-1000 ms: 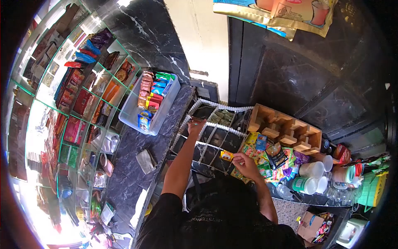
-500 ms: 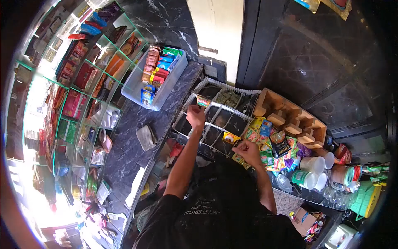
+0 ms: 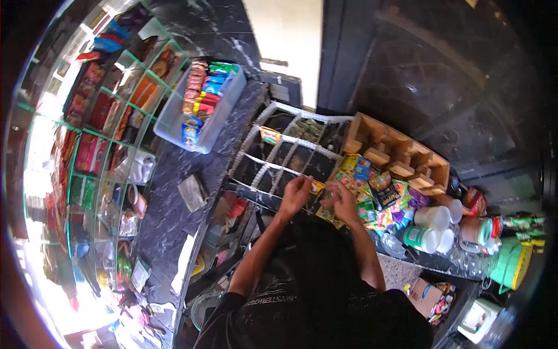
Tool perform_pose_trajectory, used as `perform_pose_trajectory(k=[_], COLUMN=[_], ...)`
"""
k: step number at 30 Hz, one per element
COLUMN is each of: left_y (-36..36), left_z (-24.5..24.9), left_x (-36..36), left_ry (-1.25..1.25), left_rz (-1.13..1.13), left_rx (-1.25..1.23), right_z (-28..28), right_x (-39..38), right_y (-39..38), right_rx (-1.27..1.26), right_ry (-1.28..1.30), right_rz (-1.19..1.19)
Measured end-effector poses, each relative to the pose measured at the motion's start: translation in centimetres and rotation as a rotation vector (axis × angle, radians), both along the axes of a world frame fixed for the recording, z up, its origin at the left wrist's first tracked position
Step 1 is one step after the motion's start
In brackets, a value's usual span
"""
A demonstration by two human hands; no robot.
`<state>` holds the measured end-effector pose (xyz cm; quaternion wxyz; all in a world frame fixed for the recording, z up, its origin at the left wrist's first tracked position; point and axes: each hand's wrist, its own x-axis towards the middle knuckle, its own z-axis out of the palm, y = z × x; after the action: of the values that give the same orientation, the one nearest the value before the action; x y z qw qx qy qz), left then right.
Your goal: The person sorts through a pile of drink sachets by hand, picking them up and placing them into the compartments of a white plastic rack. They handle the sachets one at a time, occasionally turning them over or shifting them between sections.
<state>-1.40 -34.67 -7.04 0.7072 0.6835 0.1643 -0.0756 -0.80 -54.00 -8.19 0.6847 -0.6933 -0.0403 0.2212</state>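
Observation:
A small yellow sachet (image 3: pixel 317 187) lies between my two hands, over the front of a white wire-framed rack (image 3: pixel 267 164) with divided compartments. My left hand (image 3: pixel 295 196) is closed in a pinch on the sachet's left end. On its other side my right hand (image 3: pixel 341 200) has its fingers apart, tips right by the sachet. Another yellow-and-red sachet (image 3: pixel 270 135) sits in a rack compartment at the left. Greenish packets (image 3: pixel 306 130) fill a compartment at the back. To the right of my right hand spreads a pile of colourful sachets (image 3: pixel 366 212).
A wooden divided box (image 3: pixel 401 152) stands behind the pile. Plastic jars (image 3: pixel 431 217) stand to the right. At the left, a clear plastic bin (image 3: pixel 216 119) of packets and a grey folded item (image 3: pixel 193 193) rest on the dark counter, beside glass shelves (image 3: pixel 107 131) of goods.
My left hand has let go of the sachet in the left compartment and moved right to the yellow sachet. My right hand's fingers have spread beside it. The view has shifted slightly.

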Motion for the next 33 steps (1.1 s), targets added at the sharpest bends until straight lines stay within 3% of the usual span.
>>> perform_pose_trajectory(k=[5, 7, 9, 12, 13, 15, 17, 19, 22, 29, 31, 33], left_y=[1.0, 0.9, 0.9, 0.3, 0.1, -0.2, -0.2, -0.1, 0.0, -0.1, -0.5, -0.8], left_z=[-1.1, -1.4, -1.5, -1.5, -1.4, -1.4, -1.6, -1.6, -1.5, -1.3, -1.8, -2.0], left_x=[0.0, -0.1, -0.2, -0.1, 0.0, 0.1, 0.3, 0.3, 0.3, 0.0, -0.2, -0.3], left_ry=[-0.039, -0.048, -0.065, 0.000, -0.001, -0.020, -0.043, -0.068, -0.070, -0.032, -0.027, -0.015], left_rz=[-0.025, -0.028, -0.065, -0.073, -0.079, -0.070, -0.084, -0.099, -0.102, -0.091, -0.101, -0.151], left_rx=[-0.055, -0.080, -0.104, -0.148, -0.150, -0.138, -0.136, -0.132, -0.142, -0.121, -0.128, -0.093], right_z=[-2.7, -2.1, -1.9, -2.1, -1.4, -0.5, -2.1, -2.5, -1.1, -1.5, -2.1, -2.9], right_x=[-0.4, -0.3, -0.7, -0.3, -0.1, 0.3, 0.6, 0.9, 1.2, 0.6, 1.0, 1.4], right_y=[-2.5, -3.1, -4.7, -6.0, -6.3, -6.8, -7.5, -7.0, -6.0, -3.5, -3.0, -2.6], right_rx=[0.024, -0.018, -0.134, -0.624, -0.627, -1.005, -1.015, -1.109, -1.045, -0.947, -1.114, -1.128], right_ry=[-0.120, -0.245, -0.210, -0.381, -0.381, -0.430, -0.484, -0.293, -0.078, -0.188, -0.119, -0.097], right_rz=[-0.135, -0.198, -0.259, -0.455, -0.460, -0.403, -0.337, -0.283, -0.248, -0.413, -0.345, -0.347])
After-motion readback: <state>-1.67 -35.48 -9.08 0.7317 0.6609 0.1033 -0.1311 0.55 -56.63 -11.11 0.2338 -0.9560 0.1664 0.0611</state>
